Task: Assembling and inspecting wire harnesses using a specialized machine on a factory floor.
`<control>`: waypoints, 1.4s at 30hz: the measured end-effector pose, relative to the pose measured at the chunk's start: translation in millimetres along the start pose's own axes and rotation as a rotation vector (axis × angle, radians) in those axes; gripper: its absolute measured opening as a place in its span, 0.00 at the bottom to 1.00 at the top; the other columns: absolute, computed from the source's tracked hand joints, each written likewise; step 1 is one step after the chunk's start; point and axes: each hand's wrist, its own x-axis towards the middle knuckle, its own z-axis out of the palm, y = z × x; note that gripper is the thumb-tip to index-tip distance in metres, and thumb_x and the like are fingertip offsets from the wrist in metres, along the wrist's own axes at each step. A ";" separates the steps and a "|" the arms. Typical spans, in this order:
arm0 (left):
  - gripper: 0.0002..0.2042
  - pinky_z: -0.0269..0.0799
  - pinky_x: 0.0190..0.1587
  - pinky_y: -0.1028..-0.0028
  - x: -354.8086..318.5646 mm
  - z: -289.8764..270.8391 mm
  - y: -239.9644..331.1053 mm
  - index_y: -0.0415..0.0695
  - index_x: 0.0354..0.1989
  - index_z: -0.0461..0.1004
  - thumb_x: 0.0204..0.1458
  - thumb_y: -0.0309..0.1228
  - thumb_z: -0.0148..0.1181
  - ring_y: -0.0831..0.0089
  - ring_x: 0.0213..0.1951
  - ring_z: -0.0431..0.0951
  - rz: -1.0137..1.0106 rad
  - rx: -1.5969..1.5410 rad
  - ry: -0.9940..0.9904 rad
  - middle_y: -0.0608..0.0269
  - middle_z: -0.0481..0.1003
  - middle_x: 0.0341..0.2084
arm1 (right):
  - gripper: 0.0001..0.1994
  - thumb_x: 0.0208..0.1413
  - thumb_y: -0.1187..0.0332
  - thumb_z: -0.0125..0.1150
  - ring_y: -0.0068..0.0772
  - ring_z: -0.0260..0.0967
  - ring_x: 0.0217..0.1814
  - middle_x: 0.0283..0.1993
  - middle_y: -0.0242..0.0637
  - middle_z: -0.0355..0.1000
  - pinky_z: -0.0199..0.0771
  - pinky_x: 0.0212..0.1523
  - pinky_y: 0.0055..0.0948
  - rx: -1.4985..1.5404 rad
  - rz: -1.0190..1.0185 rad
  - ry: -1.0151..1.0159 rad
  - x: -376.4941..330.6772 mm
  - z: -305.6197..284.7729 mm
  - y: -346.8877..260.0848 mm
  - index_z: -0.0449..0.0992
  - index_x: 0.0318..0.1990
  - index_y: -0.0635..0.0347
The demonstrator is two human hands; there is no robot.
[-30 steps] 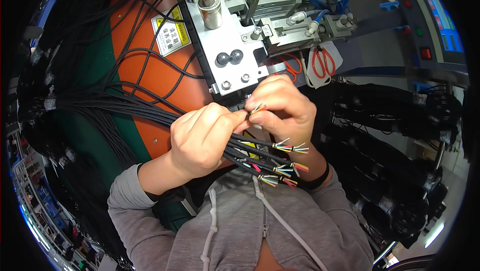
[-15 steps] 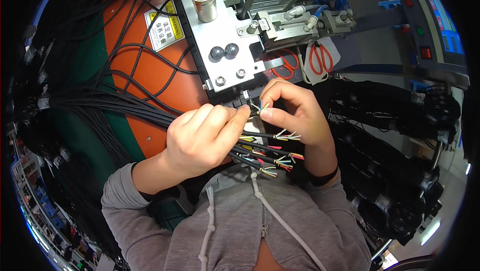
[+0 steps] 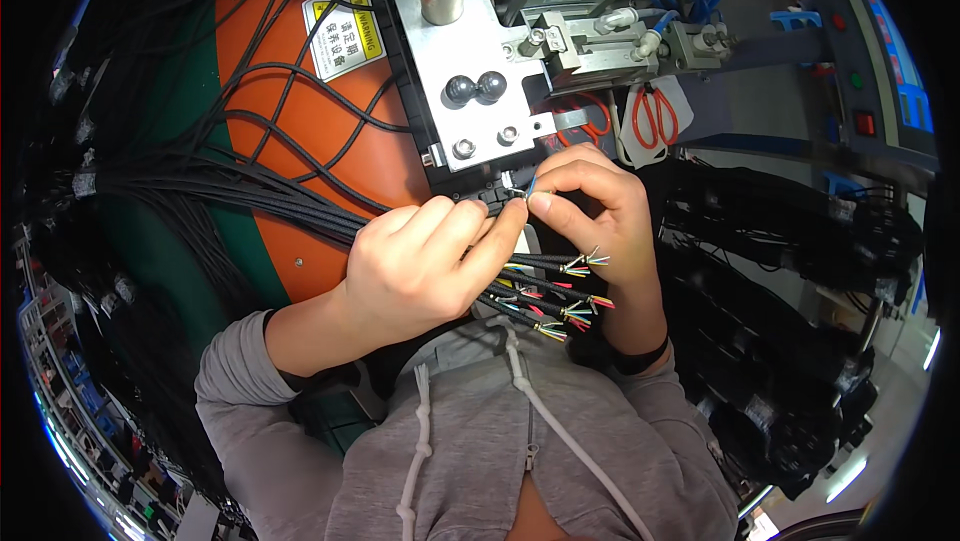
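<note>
My left hand (image 3: pixel 425 256) is closed, thumb and forefinger pinching near the end of a black cable that its fingers mostly hide. Facing it, my right hand (image 3: pixel 598 203) pinches the thin loose wires (image 3: pixel 531 184) at that end; a blue one shows between the fingertips. Both hands' fingertips meet just in front of a black fixture (image 3: pixel 470 188) below the machine's metal plate. On the fixture sits a small whitish part (image 3: pixel 508 180), too small to name. Under my hands, several black braided cables (image 3: pixel 540 281) point right, their stripped ends fanned into coloured wires (image 3: pixel 577 313).
The silver machine plate (image 3: pixel 465 51) carries bolts and two black knobs (image 3: pixel 475 89). Pneumatic cylinders (image 3: pixel 590 46) with blue hoses stand behind. Red-handled scissors (image 3: pixel 655 119) lie beyond my right hand. A long cable bundle (image 3: pixel 240 193) crosses the orange surface (image 3: pixel 290 251); dark cable bundles (image 3: pixel 790 321) hang at right.
Both hands have moved slightly up, closer to the black fixture, with the pinched wires between them. The view has shifted a little, so the machine sits further right and higher.
</note>
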 end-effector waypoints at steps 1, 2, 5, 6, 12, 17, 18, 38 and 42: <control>0.18 0.63 0.20 0.79 -0.2 1.3 -0.2 0.42 0.41 0.79 0.37 0.26 0.60 0.78 0.22 0.69 -0.004 0.001 0.000 0.68 0.70 0.24 | 0.05 0.44 0.78 0.64 0.29 0.68 0.34 0.30 0.36 0.72 0.65 0.38 0.27 -0.101 -0.052 0.031 1.1 0.8 1.4 0.73 0.25 0.65; 0.17 0.62 0.20 0.79 -0.3 3.1 -1.0 0.41 0.41 0.79 0.38 0.26 0.60 0.79 0.22 0.68 0.002 0.018 -0.020 0.69 0.68 0.24 | 0.05 0.44 0.78 0.64 0.30 0.68 0.34 0.29 0.36 0.72 0.66 0.38 0.27 -0.202 -0.104 0.062 2.4 1.9 2.7 0.73 0.25 0.65; 0.17 0.60 0.19 0.81 0.1 5.7 -0.5 0.39 0.40 0.78 0.38 0.27 0.58 0.80 0.22 0.65 0.010 0.054 -0.061 0.71 0.64 0.23 | 0.04 0.44 0.79 0.64 0.33 0.68 0.32 0.27 0.36 0.72 0.66 0.37 0.28 -0.373 -0.200 0.119 7.3 10.3 7.4 0.73 0.25 0.65; 0.17 0.60 0.19 0.81 1.0 5.7 0.9 0.39 0.40 0.78 0.38 0.27 0.58 0.80 0.23 0.65 -0.015 0.072 -0.080 0.70 0.64 0.23 | 0.04 0.43 0.79 0.63 0.34 0.68 0.31 0.26 0.37 0.72 0.67 0.37 0.28 -0.444 -0.243 0.150 9.1 14.4 9.1 0.73 0.24 0.64; 0.17 0.61 0.20 0.81 2.5 2.5 7.0 0.38 0.41 0.77 0.38 0.27 0.58 0.80 0.23 0.67 -0.092 0.139 -0.141 0.69 0.64 0.23 | 0.04 0.41 0.80 0.63 0.37 0.67 0.29 0.24 0.37 0.71 0.67 0.35 0.29 -0.558 -0.278 0.170 5.1 17.8 10.5 0.74 0.24 0.64; 0.16 0.62 0.20 0.80 3.8 6.4 2.8 0.39 0.39 0.77 0.38 0.27 0.58 0.79 0.23 0.68 -0.092 0.119 -0.119 0.69 0.64 0.23 | 0.03 0.42 0.79 0.61 0.35 0.65 0.28 0.24 0.36 0.69 0.65 0.33 0.28 -0.410 -0.240 0.268 6.1 25.8 24.6 0.72 0.24 0.64; 0.15 0.63 0.20 0.80 3.9 7.7 0.9 0.39 0.38 0.77 0.38 0.27 0.58 0.79 0.23 0.69 -0.088 0.096 -0.100 0.69 0.65 0.23 | 0.04 0.42 0.78 0.61 0.35 0.65 0.29 0.24 0.36 0.68 0.64 0.32 0.28 -0.331 -0.156 0.278 5.1 27.0 26.3 0.72 0.24 0.64; 0.07 0.66 0.25 0.78 -0.3 -6.2 3.3 0.40 0.33 0.77 0.44 0.26 0.61 0.79 0.25 0.73 -0.173 0.159 -0.159 0.68 0.69 0.24 | 0.06 0.45 0.78 0.65 0.32 0.70 0.34 0.30 0.35 0.73 0.68 0.38 0.27 0.182 -0.338 -0.029 -0.8 -10.0 27.2 0.76 0.32 0.64; 0.08 0.66 0.25 0.79 10.4 -8.2 -6.8 0.40 0.35 0.78 0.46 0.26 0.62 0.78 0.25 0.74 -0.071 0.012 -0.033 0.67 0.71 0.27 | 0.10 0.42 0.80 0.67 0.33 0.71 0.35 0.34 0.37 0.75 0.69 0.40 0.29 0.136 -0.518 -0.090 -2.0 -12.7 21.8 0.78 0.35 0.64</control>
